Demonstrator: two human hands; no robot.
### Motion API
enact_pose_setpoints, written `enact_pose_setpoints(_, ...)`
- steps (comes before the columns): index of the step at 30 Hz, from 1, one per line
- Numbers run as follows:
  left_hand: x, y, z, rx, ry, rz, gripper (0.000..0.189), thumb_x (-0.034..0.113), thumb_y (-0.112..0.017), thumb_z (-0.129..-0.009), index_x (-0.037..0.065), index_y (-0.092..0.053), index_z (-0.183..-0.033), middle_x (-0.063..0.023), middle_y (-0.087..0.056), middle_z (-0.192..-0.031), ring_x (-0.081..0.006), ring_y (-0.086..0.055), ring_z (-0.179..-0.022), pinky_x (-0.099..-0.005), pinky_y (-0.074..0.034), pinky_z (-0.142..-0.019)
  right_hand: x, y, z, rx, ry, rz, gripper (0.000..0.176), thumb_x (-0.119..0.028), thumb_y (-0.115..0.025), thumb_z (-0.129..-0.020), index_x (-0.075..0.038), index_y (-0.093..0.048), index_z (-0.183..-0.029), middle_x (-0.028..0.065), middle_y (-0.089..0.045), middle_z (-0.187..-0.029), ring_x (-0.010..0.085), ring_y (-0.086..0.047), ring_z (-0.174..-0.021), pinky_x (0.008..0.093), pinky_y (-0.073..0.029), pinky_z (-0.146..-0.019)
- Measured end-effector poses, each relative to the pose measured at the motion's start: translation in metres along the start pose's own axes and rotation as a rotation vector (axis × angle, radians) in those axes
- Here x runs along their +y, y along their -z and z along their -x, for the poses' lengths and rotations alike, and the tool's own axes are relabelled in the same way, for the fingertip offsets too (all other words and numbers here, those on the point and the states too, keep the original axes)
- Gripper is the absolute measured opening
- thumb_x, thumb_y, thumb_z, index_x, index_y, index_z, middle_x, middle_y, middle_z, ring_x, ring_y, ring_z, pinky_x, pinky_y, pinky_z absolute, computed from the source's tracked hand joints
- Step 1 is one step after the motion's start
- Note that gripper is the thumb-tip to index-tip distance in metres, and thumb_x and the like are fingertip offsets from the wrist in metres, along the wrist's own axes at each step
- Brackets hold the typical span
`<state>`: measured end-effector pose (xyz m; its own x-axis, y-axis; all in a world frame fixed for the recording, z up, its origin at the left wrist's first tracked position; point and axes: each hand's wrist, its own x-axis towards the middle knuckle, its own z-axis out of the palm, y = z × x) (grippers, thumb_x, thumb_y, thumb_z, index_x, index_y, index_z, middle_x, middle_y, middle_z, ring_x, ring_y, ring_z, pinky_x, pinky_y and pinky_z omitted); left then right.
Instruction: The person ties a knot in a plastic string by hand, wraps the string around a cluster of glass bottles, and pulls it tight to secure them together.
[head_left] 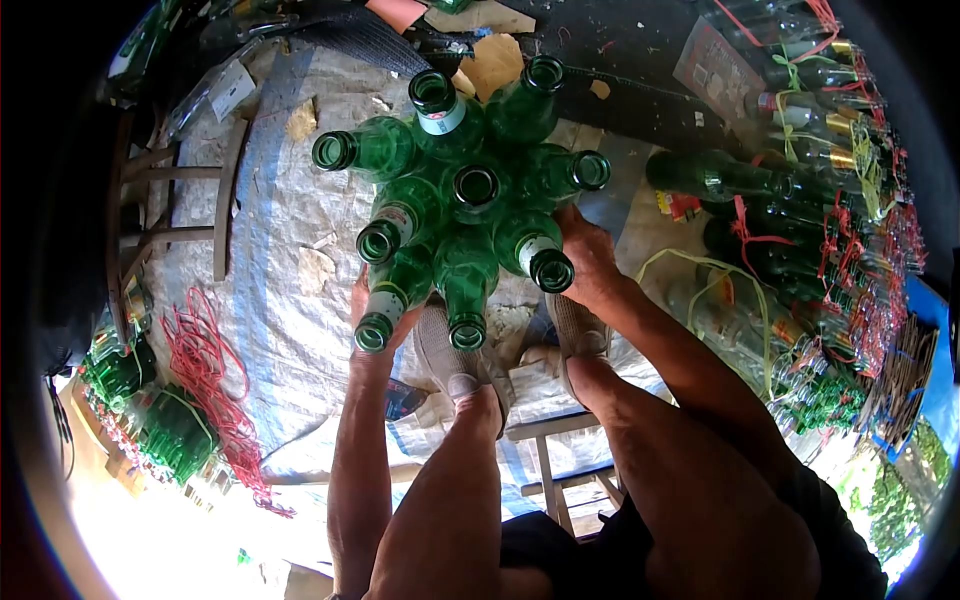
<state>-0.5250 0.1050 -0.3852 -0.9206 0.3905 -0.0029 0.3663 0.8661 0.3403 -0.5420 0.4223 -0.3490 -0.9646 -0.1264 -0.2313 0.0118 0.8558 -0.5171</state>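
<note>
A cluster of several green glass bottles (465, 255) stands upright in front of me, mouths facing up, packed close together. Some necks carry pale labels. My left hand (400, 318) is at the lower left side of the cluster, its fingers mostly hidden behind the glass. My right hand (588, 252) wraps against the lower right side of the same bottles, its fingertips out of sight. Both hands hold the cluster between them, above my shoes.
Pink string (215, 375) lies in a tangle at the left, near tied green bottles (175, 435). A wooden frame (228, 200) stands at the upper left. Bundled bottles (800, 185) line the right side. A wooden stool (545, 465) is between my legs. A pale sheet (290, 385) covers the floor.
</note>
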Motion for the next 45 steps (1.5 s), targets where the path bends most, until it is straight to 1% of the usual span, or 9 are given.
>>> enact_pose_setpoints(2, -0.002, -0.006, 0.005, 0.008, -0.029, -0.036, 0.057, 0.014, -0.089, -0.074, 0.003, -0.062, -0.123, -0.0122, -0.073, -0.11, -0.0221, -0.072, -0.098, -0.0334, -0.057, -0.089, 0.009, -0.009, 0.0, 0.096, 0.057, -0.014, 0.054, -0.027, -0.081, -0.073, 0.002, -0.061, -0.115, 0.021, -0.057, -0.105, 0.0384, -0.07, -0.083, 0.0465, -0.061, -0.062)
enact_pose_setpoints(12, 0.018, -0.019, 0.005, 0.1, 0.377, 0.466, 0.045, 0.023, -0.087, -0.076, 0.005, -0.065, -0.111, -0.011, -0.074, -0.096, -0.0307, -0.073, -0.083, -0.0399, -0.06, -0.074, 0.008, -0.006, 0.003, 0.093, 0.066, 0.001, 0.053, -0.019, -0.079, -0.074, 0.003, -0.057, -0.117, 0.02, -0.06, -0.103, 0.0382, -0.071, -0.08, 0.0468, -0.06, -0.061)
enact_pose_setpoints(20, 0.023, -0.005, 0.01, 0.121, -0.037, -0.001, 0.023, 0.02, -0.076, -0.089, 0.009, -0.067, -0.106, -0.0079, -0.071, -0.091, -0.0302, -0.07, -0.077, -0.0395, -0.057, -0.065, 0.001, -0.003, 0.01, 0.147, 0.036, -0.158, 0.052, -0.017, -0.08, -0.075, 0.002, -0.057, -0.117, 0.0185, -0.064, -0.099, 0.0381, -0.072, -0.078, 0.0448, -0.06, -0.064)
enact_pose_setpoints(23, 0.034, -0.012, 0.011, 0.156, 0.304, 0.499, 0.014, 0.014, -0.073, -0.089, 0.011, -0.069, -0.103, -0.0067, -0.07, -0.092, -0.0303, -0.07, -0.079, -0.0402, -0.056, -0.063, 0.003, -0.006, 0.011, 0.157, 0.072, -0.119, 0.052, -0.017, -0.081, -0.075, 0.001, -0.057, -0.118, 0.0184, -0.065, -0.101, 0.0372, -0.072, -0.08, 0.0437, -0.06, -0.065)
enact_pose_setpoints(30, 0.047, 0.006, 0.008, 0.159, 0.168, 0.335, 0.01, 0.011, -0.068, -0.092, 0.005, -0.067, -0.1, -0.0134, -0.069, -0.086, -0.034, -0.069, -0.077, -0.0414, -0.055, -0.063, 0.004, -0.001, 0.016, 0.111, 0.055, -0.147, 0.051, -0.014, -0.081, -0.073, -0.002, -0.057, -0.117, 0.0174, -0.067, -0.103, 0.0374, -0.071, -0.088, 0.0451, -0.059, -0.067)
enact_pose_setpoints(37, 0.075, 0.032, 0.009, 0.124, 0.524, 0.645, 0.024, 0.019, -0.053, -0.1, -0.002, -0.063, -0.106, -0.0177, -0.066, -0.083, -0.0325, -0.064, -0.075, -0.043, -0.051, -0.068, 0.011, -0.01, 0.022, 0.11, 0.048, -0.176, 0.053, -0.014, -0.081, -0.072, -0.006, -0.056, -0.118, 0.0169, -0.068, -0.103, 0.039, -0.071, -0.088, 0.0457, -0.059, -0.069)
enact_pose_setpoints(38, 0.071, 0.037, 0.014, -0.092, 0.747, 0.665, 0.047, 0.036, -0.064, -0.095, -0.004, -0.056, -0.12, -0.0197, -0.066, -0.107, -0.0323, -0.061, -0.096, -0.0402, -0.048, -0.089, 0.011, -0.01, 0.022, 0.112, 0.048, -0.176, 0.053, -0.014, -0.081, -0.072, -0.006, -0.056, -0.118, 0.0166, -0.068, -0.102, 0.0389, -0.071, -0.087, 0.0456, -0.059, -0.069)
enact_pose_setpoints(41, 0.089, 0.04, 0.01, 0.174, 0.651, 0.785, 0.046, 0.036, -0.06, -0.097, -0.003, -0.056, -0.12, -0.0186, -0.066, -0.105, -0.031, -0.058, -0.089, -0.0407, -0.048, -0.085, 0.009, -0.007, 0.024, 0.121, 0.065, -0.165, 0.053, -0.015, -0.082, -0.071, -0.006, -0.055, -0.116, 0.0161, -0.069, -0.099, 0.0382, -0.071, -0.085, 0.0448, -0.059, -0.068)
enact_pose_setpoints(45, 0.089, 0.035, 0.028, -0.019, 0.841, 0.823, 0.035, 0.027, -0.057, -0.099, -0.002, -0.056, -0.118, -0.012, -0.067, -0.102, -0.0228, -0.062, -0.091, -0.0337, -0.049, -0.084, 0.015, -0.013, 0.027, 0.09, 0.057, -0.189, 0.052, -0.013, -0.082, -0.07, -0.006, -0.056, -0.115, 0.015, -0.069, -0.094, 0.0364, -0.072, -0.082, 0.0426, -0.059, -0.067)
